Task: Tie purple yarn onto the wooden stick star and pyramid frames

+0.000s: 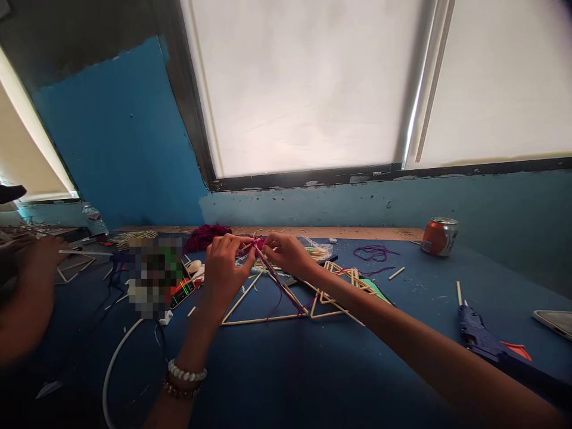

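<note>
Purple yarn (273, 273) runs between my hands and hangs in loose strands over a triangle frame of thin wooden sticks (263, 320). My left hand (227, 262), with two bead bracelets at its wrist, pinches the yarn near the frame's far corner. The fingers of my right hand (286, 253) are closed on the yarn just beside it. Whether my left fingers also grip the stick ends is hidden. To the right, more joined wooden sticks (333, 313) form several triangles. A dark purple yarn bundle (208, 237) lies behind my left hand.
A glue gun (476, 330) lies at right, near a phone-like slab (556, 322) and a soda can (440, 237). Loose purple yarn (373, 253) rests farther back. At left are a white cable (107, 381), a water bottle (93, 220) and another person's arm (29, 292).
</note>
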The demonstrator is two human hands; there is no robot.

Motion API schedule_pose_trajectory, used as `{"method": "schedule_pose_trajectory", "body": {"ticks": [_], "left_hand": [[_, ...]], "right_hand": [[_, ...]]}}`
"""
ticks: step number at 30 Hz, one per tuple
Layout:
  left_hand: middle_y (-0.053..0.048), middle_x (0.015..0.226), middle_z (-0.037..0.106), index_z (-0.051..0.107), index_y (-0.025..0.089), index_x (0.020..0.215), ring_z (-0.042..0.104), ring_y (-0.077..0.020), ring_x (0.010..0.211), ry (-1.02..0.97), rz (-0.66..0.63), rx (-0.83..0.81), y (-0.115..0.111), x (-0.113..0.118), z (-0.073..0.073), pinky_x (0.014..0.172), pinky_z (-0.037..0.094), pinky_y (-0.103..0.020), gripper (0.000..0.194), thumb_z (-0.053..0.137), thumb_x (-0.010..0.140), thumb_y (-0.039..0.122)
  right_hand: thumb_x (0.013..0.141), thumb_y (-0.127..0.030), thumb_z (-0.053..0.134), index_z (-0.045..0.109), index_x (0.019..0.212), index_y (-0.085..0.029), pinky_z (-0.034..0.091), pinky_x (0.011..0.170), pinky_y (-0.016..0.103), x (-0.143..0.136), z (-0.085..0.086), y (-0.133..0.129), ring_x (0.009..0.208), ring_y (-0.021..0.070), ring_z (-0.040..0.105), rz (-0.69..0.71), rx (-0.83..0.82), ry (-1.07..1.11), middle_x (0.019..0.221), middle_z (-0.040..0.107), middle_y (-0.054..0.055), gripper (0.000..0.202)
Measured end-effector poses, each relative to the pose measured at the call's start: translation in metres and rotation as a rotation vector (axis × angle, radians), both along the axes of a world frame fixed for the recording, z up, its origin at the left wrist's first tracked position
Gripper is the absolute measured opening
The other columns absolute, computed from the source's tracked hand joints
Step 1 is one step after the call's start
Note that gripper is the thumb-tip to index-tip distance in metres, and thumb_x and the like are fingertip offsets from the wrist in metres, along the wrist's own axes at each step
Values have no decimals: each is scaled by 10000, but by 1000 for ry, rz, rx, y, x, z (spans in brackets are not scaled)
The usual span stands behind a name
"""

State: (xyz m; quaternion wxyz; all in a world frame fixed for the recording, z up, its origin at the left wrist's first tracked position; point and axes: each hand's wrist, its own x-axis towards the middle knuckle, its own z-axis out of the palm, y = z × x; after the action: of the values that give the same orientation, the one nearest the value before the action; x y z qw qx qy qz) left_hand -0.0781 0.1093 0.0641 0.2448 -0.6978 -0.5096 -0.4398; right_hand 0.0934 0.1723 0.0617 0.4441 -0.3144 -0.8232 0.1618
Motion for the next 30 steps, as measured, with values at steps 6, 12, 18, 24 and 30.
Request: {"method": "schedule_pose_trajectory", "body": {"ticks": [6, 12, 18, 24, 30], "left_hand": [[-33, 941, 678, 699, 225, 991, 582, -250, 949, -31, 19, 19, 3, 0, -3, 853, 438, -396, 118, 660, 886, 261], [-42, 917, 673, 721, 216, 996, 575, -256, 933, -41, 13, 53, 6, -1, -6, 835, 440, -397, 140, 675, 878, 277], [-21, 932, 725, 751, 253, 952, 575, -265, 975, -106, 12, 62, 7, 0, -9, 882, 426, -413, 147, 716, 868, 369], [-44, 940, 706, 679, 220, 952, 593, -280, 1007, -208, 76, 41, 2, 7, -13, 1004, 392, -483, 257, 714, 855, 455], [-50, 1009, 676, 641, 223, 913, 568, -286, 1044, -189, 81, 48, -3, 11, -13, 983, 404, -473, 280, 685, 869, 496]], "right_hand": [[953, -208, 489, 600, 886, -167, 322, 612, 273, 7, 9, -16, 694, 145, 550, -86, 277, -172, 857, 666, 56, 136], [997, -188, 460, 620, 978, -146, 389, 691, 301, 6, 36, -18, 920, 195, 525, 91, 470, -374, 1073, 613, 126, 167], [1002, -198, 509, 652, 993, -152, 417, 710, 274, -1, 62, -6, 807, 137, 565, 235, 286, -410, 1023, 644, 76, 151], [956, -221, 578, 705, 938, -133, 426, 651, 243, -4, 78, -1, 733, 124, 616, 280, 107, -434, 844, 699, 49, 155], [894, -212, 595, 736, 911, -131, 504, 572, 223, -4, 89, 7, 644, 134, 662, 338, -141, -469, 707, 700, 37, 164]]}}
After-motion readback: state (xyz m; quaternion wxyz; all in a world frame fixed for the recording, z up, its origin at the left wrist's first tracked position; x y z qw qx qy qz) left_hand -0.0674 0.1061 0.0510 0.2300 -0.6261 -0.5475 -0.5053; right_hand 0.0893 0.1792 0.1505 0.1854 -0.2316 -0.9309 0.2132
